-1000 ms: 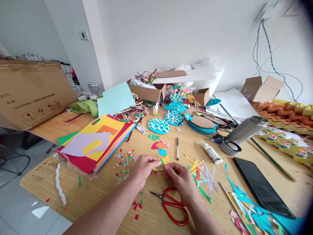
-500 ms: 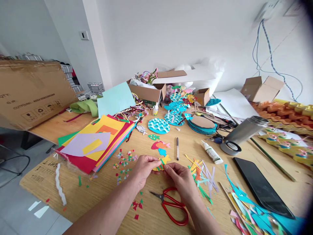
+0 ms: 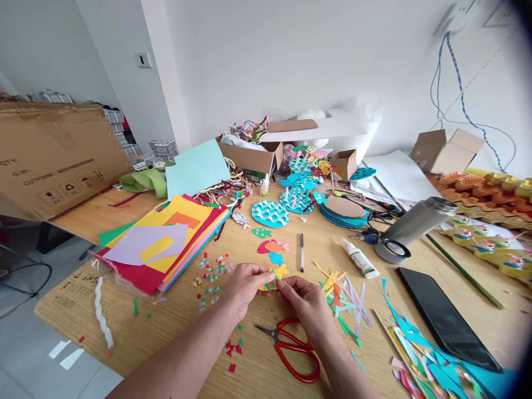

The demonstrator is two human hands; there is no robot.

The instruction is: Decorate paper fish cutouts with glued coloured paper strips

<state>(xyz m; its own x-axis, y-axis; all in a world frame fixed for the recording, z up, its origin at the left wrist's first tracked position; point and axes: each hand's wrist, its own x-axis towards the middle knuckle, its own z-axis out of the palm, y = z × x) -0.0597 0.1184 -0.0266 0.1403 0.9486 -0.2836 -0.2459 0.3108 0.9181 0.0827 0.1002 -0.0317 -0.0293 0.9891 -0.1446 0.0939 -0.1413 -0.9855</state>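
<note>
Both of my hands pinch a small yellow paper fish (image 3: 277,275) with coloured stripes, held just above the wooden table (image 3: 266,233). My left hand (image 3: 245,288) grips its left side with thumb and fingers closed. My right hand (image 3: 305,305) pinches its middle from the right. Red-handled scissors (image 3: 293,348) lie on the table just below my right wrist. Small coloured paper bits (image 3: 210,277) are scattered left of my left hand. A red and blue paper fish (image 3: 272,249) lies just beyond the one I hold.
A stack of coloured paper sheets (image 3: 166,238) lies at left, a black pen (image 3: 301,252) and glue bottle (image 3: 360,259) ahead. Paper strips (image 3: 344,293), a black phone (image 3: 443,316) and a steel flask (image 3: 415,224) sit right. Blue wave discs (image 3: 270,213) and cardboard boxes (image 3: 249,155) fill the back.
</note>
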